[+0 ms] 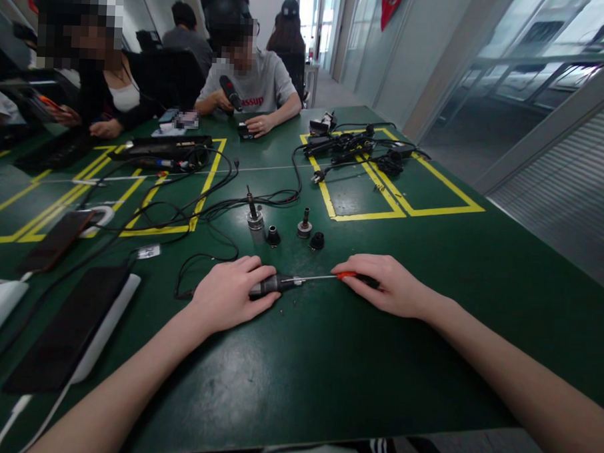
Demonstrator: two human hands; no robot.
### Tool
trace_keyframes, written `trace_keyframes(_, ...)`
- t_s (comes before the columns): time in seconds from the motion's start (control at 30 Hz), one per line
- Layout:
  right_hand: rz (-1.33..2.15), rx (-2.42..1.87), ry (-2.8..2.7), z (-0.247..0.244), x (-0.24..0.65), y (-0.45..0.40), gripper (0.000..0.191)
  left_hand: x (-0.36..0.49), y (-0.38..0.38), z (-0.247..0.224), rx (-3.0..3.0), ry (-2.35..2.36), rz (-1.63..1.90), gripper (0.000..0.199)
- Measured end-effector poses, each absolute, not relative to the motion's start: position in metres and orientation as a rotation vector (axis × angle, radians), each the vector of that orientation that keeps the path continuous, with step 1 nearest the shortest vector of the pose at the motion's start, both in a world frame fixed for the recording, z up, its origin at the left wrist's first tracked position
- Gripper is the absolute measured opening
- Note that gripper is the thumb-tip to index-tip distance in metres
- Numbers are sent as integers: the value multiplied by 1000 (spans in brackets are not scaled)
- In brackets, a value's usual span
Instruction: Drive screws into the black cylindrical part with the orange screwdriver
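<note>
My left hand (234, 290) is wrapped over a dark grey cylindrical tool body (265, 286) that lies on the table, its narrower black end pointing right. In my right hand (387, 283) is a screwdriver (347, 275) with an orange and black handle. Its thin metal shaft runs leftward to the front end of the tool body; whether the tip sits in a screw I cannot tell. Beyond my hands stand a silver cylinder with a dark spindle (255, 223), a small round metal part with a stem (305, 225), and two black caps (273, 236). Tiny loose bits (282, 312) lie just below the tool.
Black cables (278, 197) loop over the green table (294, 400). At left lie a large dark phone-like slab (72, 330) and a smaller phone (58, 239). Yellow tape (370, 216) marks rectangles; corded gear (353, 145) sits at the back right. Co-workers (251, 84) sit across.
</note>
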State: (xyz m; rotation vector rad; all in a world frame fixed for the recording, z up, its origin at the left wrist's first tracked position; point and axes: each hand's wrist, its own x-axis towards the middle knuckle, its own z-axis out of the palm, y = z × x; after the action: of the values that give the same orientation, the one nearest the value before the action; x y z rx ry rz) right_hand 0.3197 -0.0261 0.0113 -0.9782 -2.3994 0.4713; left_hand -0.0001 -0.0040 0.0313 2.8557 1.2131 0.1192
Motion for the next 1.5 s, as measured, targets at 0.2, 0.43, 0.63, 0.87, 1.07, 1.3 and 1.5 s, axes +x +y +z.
trace_keyframes(0.2, 527, -950, -2377, 9, 321, -22, 19, 1, -4, 33, 2859, 1214, 113, 29)
trace_keyframes(0.43, 390, -1022, -2324, 1, 316, -18, 16, 0, -3, 31, 2862, 1214, 122, 29)
trace_keyframes(0.63, 292, -1112, -2338, 2, 312, -20, 8, 0, -3, 29, 2876, 1207, 136, 29)
trace_keyframes(0.87, 252, -1143, -2398, 4, 312, -25, 12, -1, -3, 29, 2873, 1205, 142, 29)
trace_keyframes(1.07, 257, -876, -2411, 14, 315, -26, 16, -1, -3, 29, 2881, 1201, 142, 29)
trace_keyframes(1.3, 416, -890, -2411, 13, 318, -30, 20, -2, -4, 30, 2881, 1209, 131, 29)
trace_keyframes(1.5, 482, -983, -2429, 13, 315, -32, 24, -2, -4, 29, 2895, 1202, 134, 29)
